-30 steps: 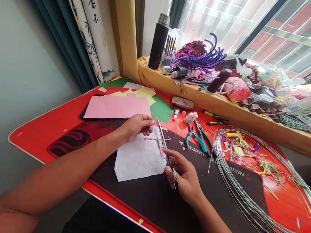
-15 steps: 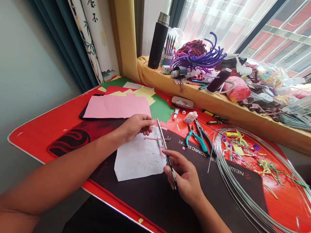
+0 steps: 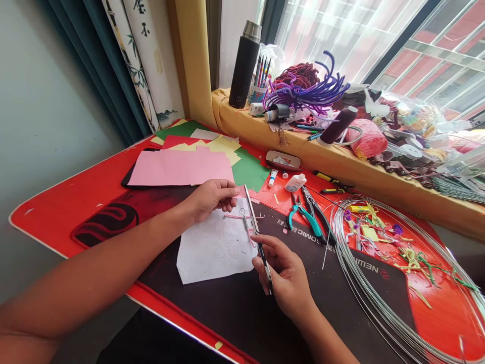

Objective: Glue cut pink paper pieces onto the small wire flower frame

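Little has been altered over the last second: the right hand (image 3: pixel 288 278), at lower centre-right, has been shifted only slightly, and a long steel-bladed tool (image 3: pixel 252 212) is still pinched by its dark lower end between thumb and fingers, its tip pointing to the upper left. At the centre of the frame, the left hand (image 3: pixel 210 199) is held raised with its fingers curled close together; whether anything small is pinched there cannot be told. A small wire figure (image 3: pixel 246 227), bound with pink strip and a coiled spring, is lying on a white paper sheet (image 3: pixel 212 253), just left of the blade. Teal-handled pliers (image 3: pixel 306 222) are placed to the right, a coil of wire (image 3: pixel 364 273) at lower right, and a pink paper sheet (image 3: pixel 180 168) at upper left.
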Action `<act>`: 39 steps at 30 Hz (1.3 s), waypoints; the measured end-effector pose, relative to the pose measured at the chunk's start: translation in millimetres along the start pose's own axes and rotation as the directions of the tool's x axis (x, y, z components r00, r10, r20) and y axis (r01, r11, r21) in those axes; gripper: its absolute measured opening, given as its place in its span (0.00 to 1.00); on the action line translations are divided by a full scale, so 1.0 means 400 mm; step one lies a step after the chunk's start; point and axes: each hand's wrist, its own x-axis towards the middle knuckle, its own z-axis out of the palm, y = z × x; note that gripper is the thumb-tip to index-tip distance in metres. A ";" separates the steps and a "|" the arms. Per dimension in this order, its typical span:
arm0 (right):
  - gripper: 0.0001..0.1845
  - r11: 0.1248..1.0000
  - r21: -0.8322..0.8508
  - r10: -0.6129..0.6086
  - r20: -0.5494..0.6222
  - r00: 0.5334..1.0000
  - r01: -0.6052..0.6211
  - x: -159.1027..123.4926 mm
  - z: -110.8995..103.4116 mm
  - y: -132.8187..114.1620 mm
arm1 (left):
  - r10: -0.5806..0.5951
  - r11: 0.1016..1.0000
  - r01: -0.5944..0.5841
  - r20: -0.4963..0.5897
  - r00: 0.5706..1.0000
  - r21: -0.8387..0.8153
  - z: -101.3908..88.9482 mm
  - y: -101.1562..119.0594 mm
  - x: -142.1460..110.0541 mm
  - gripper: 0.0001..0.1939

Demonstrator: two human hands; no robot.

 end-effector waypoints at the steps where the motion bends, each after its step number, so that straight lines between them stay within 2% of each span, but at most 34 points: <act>1: 0.19 1.000 0.010 0.001 -0.018 1.000 -0.001 0.001 -0.001 0.002 | 0.002 1.000 -0.002 -0.003 1.000 -0.005 0.000 -0.001 0.001 0.12; 7: 0.22 0.999 0.023 -0.029 -0.197 0.980 0.034 0.020 -0.022 0.017 | -0.004 0.997 0.003 -0.013 1.000 -0.073 0.000 -0.008 0.006 0.12; 10: 0.24 0.999 0.005 -0.033 -0.249 0.968 0.035 0.029 -0.033 0.020 | -0.013 0.997 0.012 -0.010 1.000 -0.083 0.002 -0.010 0.005 0.12; 14: 0.25 0.998 -0.063 -0.025 -0.254 0.967 0.009 0.033 -0.044 0.027 | 0.028 0.999 -0.027 0.019 0.999 -0.027 0.003 -0.009 0.000 0.14; 19: 0.25 0.965 -0.259 -0.042 -0.267 0.963 -0.030 0.048 -0.054 0.047 | 0.082 0.996 -0.083 0.040 0.996 0.029 0.001 -0.013 0.002 0.18; 23: 0.28 0.976 -0.203 0.013 -0.300 0.954 -0.077 0.070 -0.061 0.055 | 0.075 0.997 -0.076 0.043 0.996 0.029 0.001 -0.016 0.004 0.20; 27: 0.28 0.937 -0.326 0.018 -0.300 0.954 -0.121 0.085 -0.077 0.041 | 0.098 0.992 -0.102 0.059 0.993 0.070 0.002 -0.015 0.001 0.21; 29: 0.27 0.886 -0.436 0.034 -0.278 0.960 -0.158 0.088 -0.086 0.026 | 0.119 0.987 -0.125 0.063 0.991 0.097 0.003 -0.014 -0.001 0.21; 31: 0.25 0.795 -0.578 0.042 -0.250 0.967 -0.184 0.091 -0.093 0.007 | 0.133 0.984 -0.139 0.066 0.989 0.108 0.006 -0.013 -0.002 0.21; 34: 0.24 0.562 -0.806 0.042 -0.195 0.980 -0.185 0.097 -0.098 -0.026 | 0.135 0.984 -0.143 0.072 0.988 0.110 0.009 -0.011 -0.005 0.21; 37: 0.26 0.330 -0.933 0.085 -0.125 0.989 -0.146 0.113 -0.097 -0.055 | 0.141 0.982 -0.151 0.090 0.986 0.113 0.011 -0.009 -0.008 0.21; 39: 0.27 0.285 -0.949 0.095 -0.112 0.989 -0.135 0.131 -0.093 -0.069 | 0.151 0.981 -0.161 0.092 0.984 0.106 0.012 -0.010 -0.009 0.21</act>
